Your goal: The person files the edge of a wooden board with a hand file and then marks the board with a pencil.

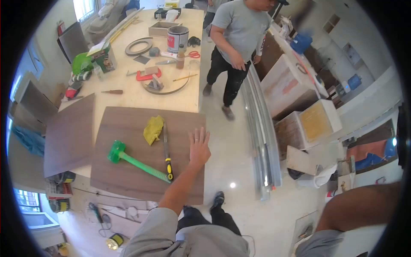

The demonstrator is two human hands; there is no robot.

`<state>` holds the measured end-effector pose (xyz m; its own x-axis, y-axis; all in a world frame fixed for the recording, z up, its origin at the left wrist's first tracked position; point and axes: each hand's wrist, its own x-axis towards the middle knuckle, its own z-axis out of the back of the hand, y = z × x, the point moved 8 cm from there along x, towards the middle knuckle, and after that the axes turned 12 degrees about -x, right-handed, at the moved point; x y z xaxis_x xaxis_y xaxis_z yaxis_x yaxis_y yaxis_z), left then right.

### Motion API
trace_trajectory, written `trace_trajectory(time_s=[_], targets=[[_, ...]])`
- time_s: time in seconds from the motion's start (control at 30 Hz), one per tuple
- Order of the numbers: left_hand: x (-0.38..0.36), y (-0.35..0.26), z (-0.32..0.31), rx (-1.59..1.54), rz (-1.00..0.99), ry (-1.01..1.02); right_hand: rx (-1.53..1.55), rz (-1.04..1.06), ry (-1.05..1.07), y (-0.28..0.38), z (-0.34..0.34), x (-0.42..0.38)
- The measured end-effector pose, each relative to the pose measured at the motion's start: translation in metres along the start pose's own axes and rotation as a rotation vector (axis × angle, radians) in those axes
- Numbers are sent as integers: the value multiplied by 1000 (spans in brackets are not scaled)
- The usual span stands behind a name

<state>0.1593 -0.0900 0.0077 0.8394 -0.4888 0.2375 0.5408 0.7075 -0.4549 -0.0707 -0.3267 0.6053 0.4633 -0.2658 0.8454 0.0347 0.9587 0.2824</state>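
My left hand (199, 147) lies flat near the right edge of a brown wood-grain panel (128, 124), its fingers spread and holding nothing. To its left on the panel is a file (167, 150) with a yellow and black handle. A green mallet (132, 160) lies slantwise, its handle end close to the file's handle. Beside the file's tip sits a crumpled yellow cloth or paper (153, 130). My right arm (361, 207) is raised at the lower right, and its hand is outside the picture.
A second brown panel (70, 132) adjoins on the left. Farther along the wooden table (124, 79) are a paint can (177, 39), a red clamp (148, 76), scissors (194, 54) and a screwdriver (112, 91). A co-worker (239, 32) stands right of the table, near long metal profiles (257, 137) on the floor.
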Motion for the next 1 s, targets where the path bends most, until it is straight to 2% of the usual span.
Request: trace_trajectory(time_s=[0.1, 0.2, 0.43, 0.77, 1.0], targets=[[-56, -18, 2, 3, -8, 19, -221, -75, 68, -64, 24, -12], [-115, -41, 11, 48, 24, 92, -298, -132, 141, -112, 36, -33], [-211, -81, 36, 36, 73, 132, -205, -125, 171, -143, 51, -69], [-218, -76, 20, 98, 119, 88, 103, 29, 185, -122, 70, -104], [-224, -74, 16, 103, 131, 111, 422, 272, 277, -53, 86, -146]])
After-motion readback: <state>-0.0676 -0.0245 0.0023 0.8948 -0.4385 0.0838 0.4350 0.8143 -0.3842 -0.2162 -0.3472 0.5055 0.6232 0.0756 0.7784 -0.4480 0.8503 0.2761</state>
